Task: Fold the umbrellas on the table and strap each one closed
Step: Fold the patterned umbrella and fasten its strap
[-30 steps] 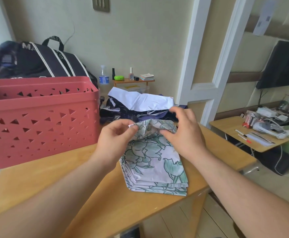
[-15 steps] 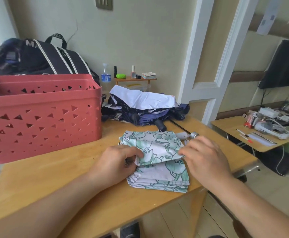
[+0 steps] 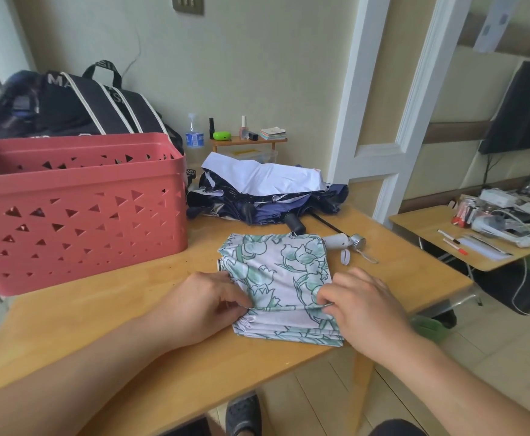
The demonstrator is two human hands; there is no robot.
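A white umbrella with a green flower print [image 3: 276,272] lies collapsed and flat on the wooden table [image 3: 106,313], its canopy in stacked pleats. Its pale handle with a silver end cap [image 3: 347,241] points to the far right. My left hand [image 3: 204,305] pinches a fold of the canopy at its left edge. My right hand [image 3: 361,305] pinches the same fold at the right edge. Behind it lies a dark navy and white umbrella [image 3: 263,191], loosely bunched, with a black handle [image 3: 295,222].
A big red perforated basket [image 3: 78,209] stands on the table's left half, a black bag [image 3: 78,105] behind it. Small bottles sit on a little shelf [image 3: 248,140] by the wall. A low side table [image 3: 458,237] with clutter stands to the right.
Both hands have drawn a canopy fold from the far end of the floral umbrella toward me and laid it down. The umbrella's pale handle has come into view.
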